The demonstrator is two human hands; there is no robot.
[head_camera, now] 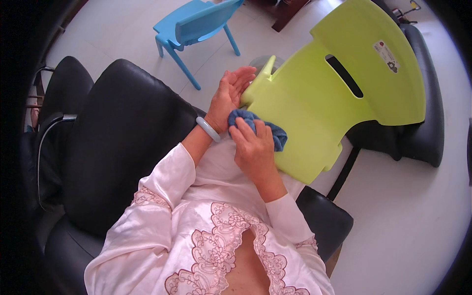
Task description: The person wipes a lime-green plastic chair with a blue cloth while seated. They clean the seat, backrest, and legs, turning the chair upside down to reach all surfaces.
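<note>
A lime-green plastic child's chair (295, 99) lies tilted before me, its near end at my lap. Its backrest has a slot and a label bearing writing. My right hand (254, 147) presses a bunched blue cloth (277, 135) against the chair's near left edge. Beside that edge, my left hand (232, 90) is held flat with the fingers stretched out, nothing seen in it. Whether its palm bears on the chair is hard to tell. A pale bangle (208, 129) circles the left wrist.
Black padded chairs (132, 147) stand on my left, and another black seat (420, 147) is behind the green chair. A blue plastic chair (199, 22) stands on the tiled floor ahead. A translucent round container (262, 62) is partly hidden. Dark wooden furniture (285, 16) sits at the top.
</note>
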